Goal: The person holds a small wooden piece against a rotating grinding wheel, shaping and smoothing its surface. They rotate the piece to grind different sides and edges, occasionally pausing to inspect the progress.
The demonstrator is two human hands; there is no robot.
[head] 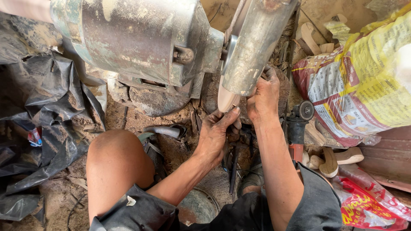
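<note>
Your left hand (216, 130) and your right hand (263, 100) are both closed on the pale wooden piece (226, 100), pressing it up under the metal wheel guard (252, 47) of the green motor (137, 38), with the angle grinder (297, 126) lying just beside your right wrist, near the printed sack (364, 81).

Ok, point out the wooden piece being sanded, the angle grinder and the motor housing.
wooden piece (226, 100), head view, its pale lower end.
angle grinder (296, 128), head view, its dark body.
motor housing (137, 36), head view, its worn side.
</note>
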